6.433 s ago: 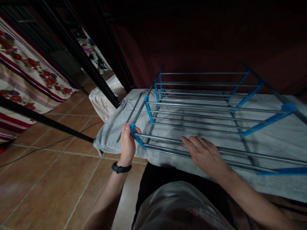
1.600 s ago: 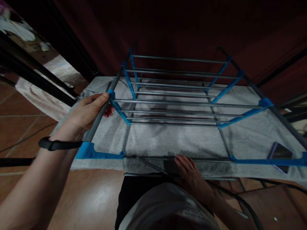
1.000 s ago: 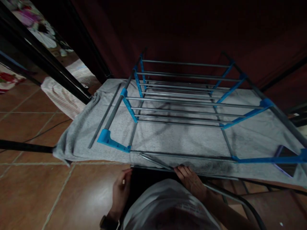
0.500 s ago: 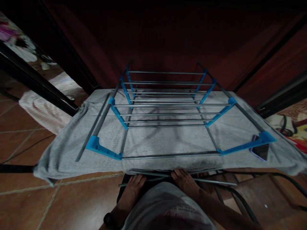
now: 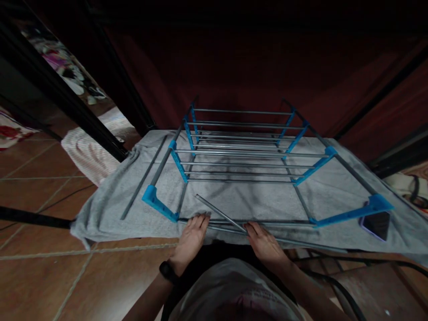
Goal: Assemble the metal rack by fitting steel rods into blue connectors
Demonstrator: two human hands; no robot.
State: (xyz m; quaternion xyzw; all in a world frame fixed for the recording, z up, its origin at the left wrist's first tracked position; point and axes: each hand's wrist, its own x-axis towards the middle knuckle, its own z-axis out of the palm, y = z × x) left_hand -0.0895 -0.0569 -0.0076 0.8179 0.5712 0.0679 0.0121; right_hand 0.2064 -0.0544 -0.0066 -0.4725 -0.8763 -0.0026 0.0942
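A rack of grey metal tubes with blue plastic connectors (image 5: 159, 206) stands on the grey cloth, with several thin crossbars between its sides. My right hand (image 5: 264, 243) is closed around a short-looking slanted metal tube (image 5: 219, 213), whose far end points up and left over the cloth. Another metal tube (image 5: 310, 244) runs from my left hand, under my right hand, out to the right along the cloth's front edge. My left hand (image 5: 194, 234), with a dark wristband, has its fingers curled over that tube's left end, by the rack's front bar (image 5: 284, 222).
A loose grey tube (image 5: 143, 178) lies on the grey cloth (image 5: 107, 200) left of the rack. A phone (image 5: 376, 224) rests under the right front connector. Dark furniture posts (image 5: 73, 96) flank the left side, and a dark red panel (image 5: 227, 76) rises behind. Tiled floor shows below.
Both hands have risen from my lap to the cloth's front edge, bringing the tubes along. One tube now slants up and left from my right hand. The view has shifted somewhat.
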